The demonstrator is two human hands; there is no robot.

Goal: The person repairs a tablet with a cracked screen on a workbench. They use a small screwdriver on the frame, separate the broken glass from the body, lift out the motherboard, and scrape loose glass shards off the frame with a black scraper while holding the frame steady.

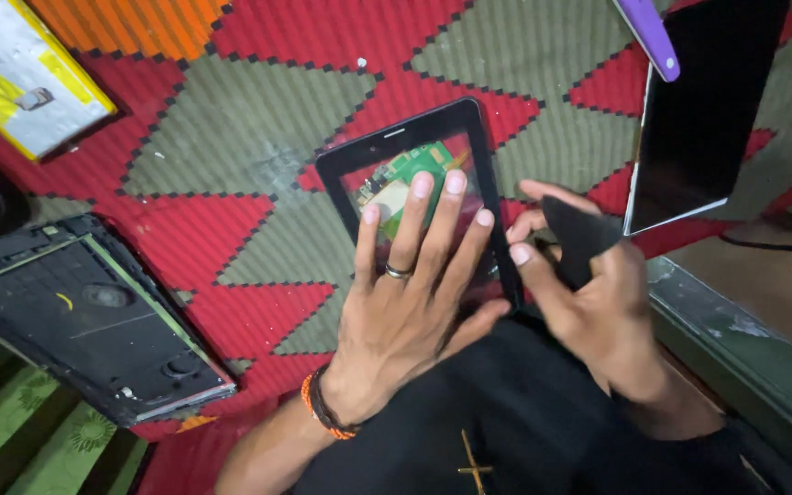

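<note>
My left hand (410,293), with a ring and an orange-black wristband, lies flat with fingers spread on a clear touch panel with a black border (394,142). A small green circuit board (405,174) shows through the glass under my fingertips. My right hand (588,302) sits at the panel's right edge and pinches a black cloth (579,236). The panel rests partly on my black-clad lap (506,422) and partly over a red and grey patterned mat (258,156).
An opened black tablet housing (84,321) lies at the left. A silver and yellow battery pack (16,73) is at the top left. A dark tablet screen (703,110) leans at the top right beside a purple tool (651,37). A grey ledge (744,339) runs along the right.
</note>
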